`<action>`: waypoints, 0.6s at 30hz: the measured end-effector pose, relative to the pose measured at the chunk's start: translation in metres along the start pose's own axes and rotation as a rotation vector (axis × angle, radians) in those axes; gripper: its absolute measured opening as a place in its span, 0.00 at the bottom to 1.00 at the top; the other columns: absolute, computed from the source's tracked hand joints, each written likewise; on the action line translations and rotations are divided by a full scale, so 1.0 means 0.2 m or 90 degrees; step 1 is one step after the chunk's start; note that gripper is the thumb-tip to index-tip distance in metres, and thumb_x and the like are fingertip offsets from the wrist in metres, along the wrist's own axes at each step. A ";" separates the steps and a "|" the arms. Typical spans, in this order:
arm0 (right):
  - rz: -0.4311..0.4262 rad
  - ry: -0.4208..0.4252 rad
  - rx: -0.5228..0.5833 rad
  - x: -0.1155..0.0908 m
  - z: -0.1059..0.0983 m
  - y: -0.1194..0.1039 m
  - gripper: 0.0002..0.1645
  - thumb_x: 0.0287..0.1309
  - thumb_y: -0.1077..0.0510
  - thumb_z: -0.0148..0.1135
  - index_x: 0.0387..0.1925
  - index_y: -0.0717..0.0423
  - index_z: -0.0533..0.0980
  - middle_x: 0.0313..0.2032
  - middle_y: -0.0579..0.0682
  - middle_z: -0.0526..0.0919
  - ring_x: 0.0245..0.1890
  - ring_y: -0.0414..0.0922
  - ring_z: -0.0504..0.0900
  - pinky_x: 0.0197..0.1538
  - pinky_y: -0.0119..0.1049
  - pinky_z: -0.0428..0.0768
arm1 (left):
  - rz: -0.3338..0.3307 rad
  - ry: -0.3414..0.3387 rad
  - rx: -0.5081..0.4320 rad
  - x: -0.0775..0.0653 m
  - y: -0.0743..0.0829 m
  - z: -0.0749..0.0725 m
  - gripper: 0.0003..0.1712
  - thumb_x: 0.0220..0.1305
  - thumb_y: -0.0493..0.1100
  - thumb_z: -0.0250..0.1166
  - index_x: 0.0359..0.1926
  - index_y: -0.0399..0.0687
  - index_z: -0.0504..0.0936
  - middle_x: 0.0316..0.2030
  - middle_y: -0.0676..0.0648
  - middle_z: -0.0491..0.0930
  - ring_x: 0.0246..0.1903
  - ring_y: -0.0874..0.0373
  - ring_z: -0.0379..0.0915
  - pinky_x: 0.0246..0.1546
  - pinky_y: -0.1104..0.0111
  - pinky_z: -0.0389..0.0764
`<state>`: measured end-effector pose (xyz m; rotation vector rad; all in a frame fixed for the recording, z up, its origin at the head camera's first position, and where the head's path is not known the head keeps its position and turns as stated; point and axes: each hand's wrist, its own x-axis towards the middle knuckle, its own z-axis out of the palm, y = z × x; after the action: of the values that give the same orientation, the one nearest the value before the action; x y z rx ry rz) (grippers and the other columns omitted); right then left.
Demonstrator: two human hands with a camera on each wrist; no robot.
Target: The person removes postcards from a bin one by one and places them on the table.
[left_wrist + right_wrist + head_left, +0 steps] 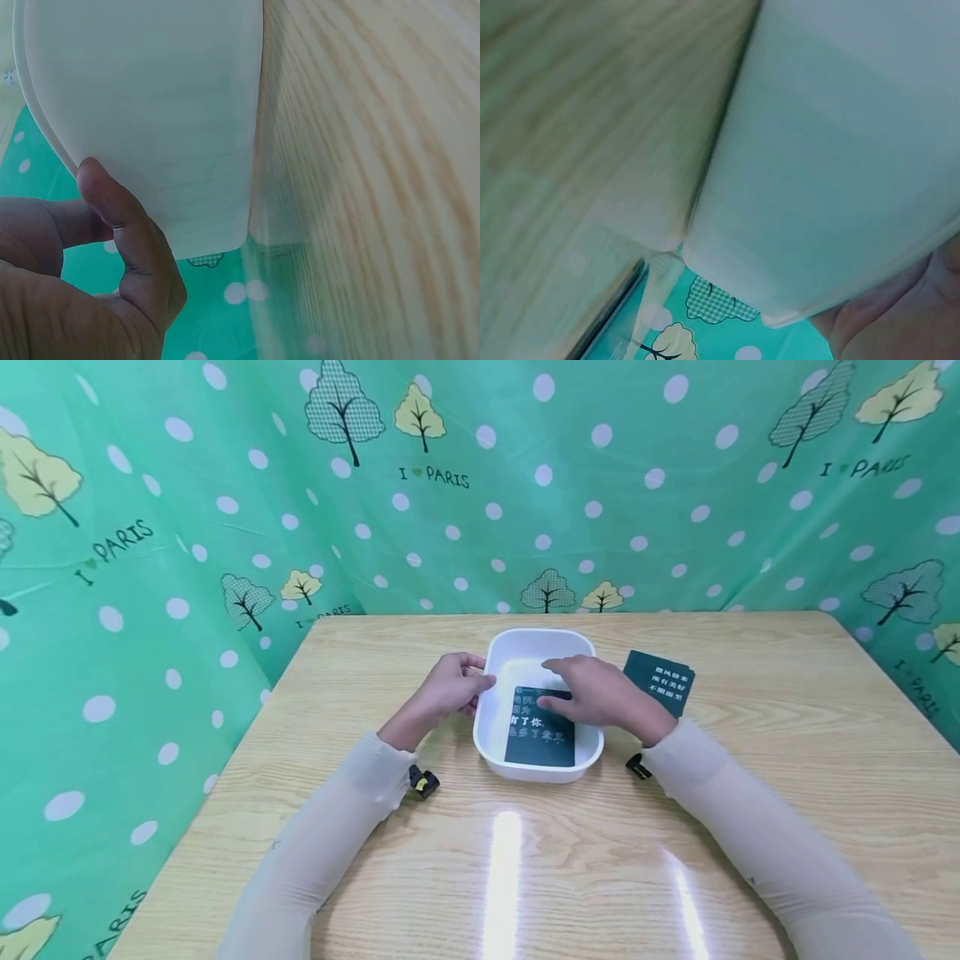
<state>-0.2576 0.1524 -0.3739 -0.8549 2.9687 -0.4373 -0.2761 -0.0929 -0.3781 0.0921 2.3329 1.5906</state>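
Note:
A white plastic basin (pixel 536 773) with rounded corners sits on the wooden table. Inside lies a dark green card (pixel 540 753) printed with pale Chinese characters. My left hand (pixel 447 683) grips the basin's left rim, thumb over the edge and fingers outside; the left wrist view shows a finger against the outer wall (pixel 150 120). Over the right rim reaches my right hand (pixel 596 689), its thumb and fingers spread apart above the card, part of which they hide. The right wrist view shows mostly the basin's outer side (pixel 825 150), so those fingertips are hidden there.
Just right of the basin, behind my right wrist, lies a small stack of similar dark green cards (pixel 651 672). A green dotted curtain (pixel 480 527) hangs behind the light wooden table (pixel 405 877). Black wrist mounts (pixel 423 782) show beside both sleeves.

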 end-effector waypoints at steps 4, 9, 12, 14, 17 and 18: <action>-0.004 -0.028 -0.023 0.00 0.01 0.00 0.46 0.57 0.31 0.61 0.66 0.58 0.69 0.56 0.58 0.78 0.54 0.51 0.77 0.57 0.51 0.74 | 0.001 -0.002 -0.001 0.00 0.00 0.00 0.18 0.67 0.39 0.63 0.55 0.41 0.72 0.32 0.42 0.77 0.19 0.56 0.73 0.21 0.64 0.81; -0.008 -0.063 -0.050 0.01 0.01 -0.02 0.56 0.49 0.22 0.60 0.66 0.58 0.68 0.54 0.57 0.80 0.53 0.51 0.77 0.61 0.52 0.69 | -0.001 0.004 0.011 -0.01 0.00 -0.01 0.18 0.67 0.40 0.63 0.55 0.42 0.72 0.32 0.42 0.77 0.19 0.56 0.73 0.21 0.64 0.81; 0.001 -0.090 -0.072 0.01 0.01 -0.03 0.60 0.43 0.20 0.61 0.67 0.56 0.68 0.54 0.55 0.80 0.54 0.50 0.76 0.65 0.53 0.62 | 0.000 0.007 0.009 -0.01 0.00 -0.01 0.18 0.67 0.40 0.63 0.54 0.41 0.72 0.32 0.41 0.77 0.19 0.56 0.73 0.20 0.64 0.81; 0.009 -0.107 -0.079 0.01 0.01 -0.03 0.61 0.40 0.19 0.63 0.67 0.55 0.68 0.54 0.54 0.80 0.52 0.49 0.75 0.64 0.53 0.60 | 0.002 0.003 0.006 -0.01 0.01 -0.01 0.17 0.67 0.40 0.63 0.54 0.41 0.72 0.32 0.41 0.77 0.20 0.56 0.73 0.20 0.64 0.81; 0.021 -0.126 -0.086 0.00 0.01 -0.04 0.60 0.38 0.22 0.67 0.66 0.54 0.69 0.54 0.52 0.80 0.50 0.47 0.75 0.63 0.51 0.60 | 0.002 -0.004 0.000 -0.01 0.01 0.00 0.17 0.67 0.40 0.63 0.54 0.41 0.72 0.33 0.41 0.78 0.20 0.55 0.74 0.22 0.61 0.82; 0.021 -0.128 -0.087 0.00 0.01 -0.04 0.59 0.38 0.23 0.68 0.66 0.54 0.69 0.54 0.52 0.81 0.50 0.47 0.75 0.63 0.51 0.60 | 0.003 -0.005 -0.002 -0.01 0.01 0.00 0.17 0.67 0.40 0.63 0.54 0.41 0.72 0.32 0.42 0.78 0.20 0.55 0.75 0.23 0.60 0.83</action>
<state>-0.2542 0.1457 -0.3739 -0.8051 2.8475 -0.1392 -0.2741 -0.0928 -0.3763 0.1021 2.3266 1.5925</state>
